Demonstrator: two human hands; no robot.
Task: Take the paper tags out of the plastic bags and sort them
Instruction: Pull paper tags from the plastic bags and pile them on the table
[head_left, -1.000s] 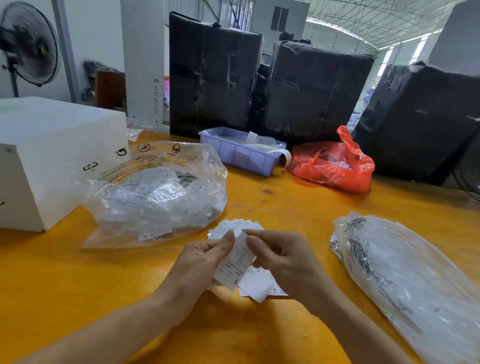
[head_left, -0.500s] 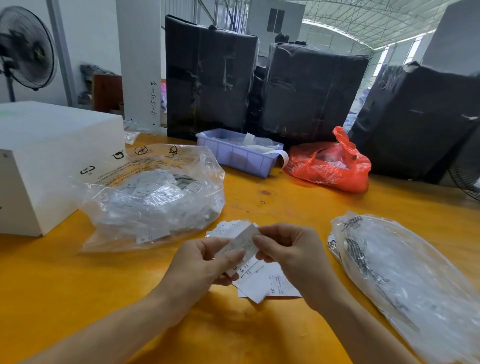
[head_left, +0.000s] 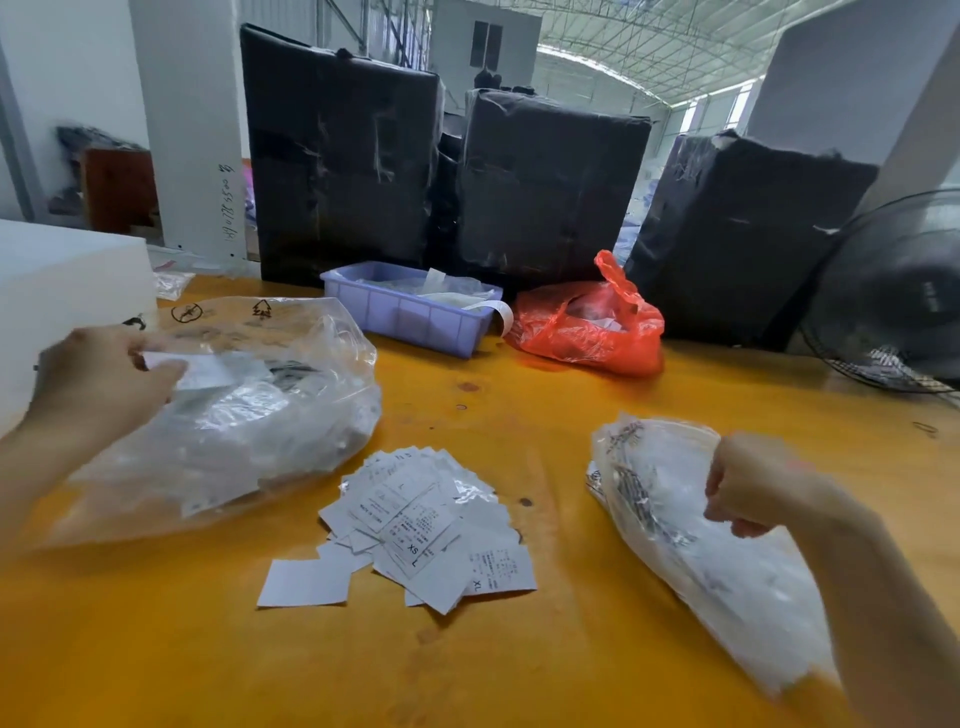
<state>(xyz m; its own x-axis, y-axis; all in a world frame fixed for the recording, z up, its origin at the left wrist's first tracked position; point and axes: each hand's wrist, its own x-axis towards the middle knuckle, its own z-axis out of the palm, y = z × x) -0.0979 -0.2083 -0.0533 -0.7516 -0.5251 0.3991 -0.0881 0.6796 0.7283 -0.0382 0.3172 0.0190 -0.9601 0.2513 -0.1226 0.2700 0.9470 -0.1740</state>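
Observation:
A loose pile of white paper tags (head_left: 415, 525) printed with sizes lies on the orange table (head_left: 519, 665) between my arms, and one blank tag (head_left: 306, 582) sits at its near left. My left hand (head_left: 98, 384) pinches a single white tag (head_left: 208, 370) above the big clear plastic bag (head_left: 234, 431) of tags on the left. My right hand (head_left: 753, 483), blurred, has its fingers curled on the top of the second clear bag (head_left: 727, 571) at the right and seems to grip the plastic.
A white box (head_left: 52, 280) stands at the far left. A purple tray (head_left: 415, 312) and a red plastic bag (head_left: 587, 322) sit at the table's back edge before black wrapped bales (head_left: 545, 182). A fan (head_left: 893, 296) leans at the right.
Both hands have left the centre pile. The left hand went left over the big bag with one tag; the right hand went right onto the second bag.

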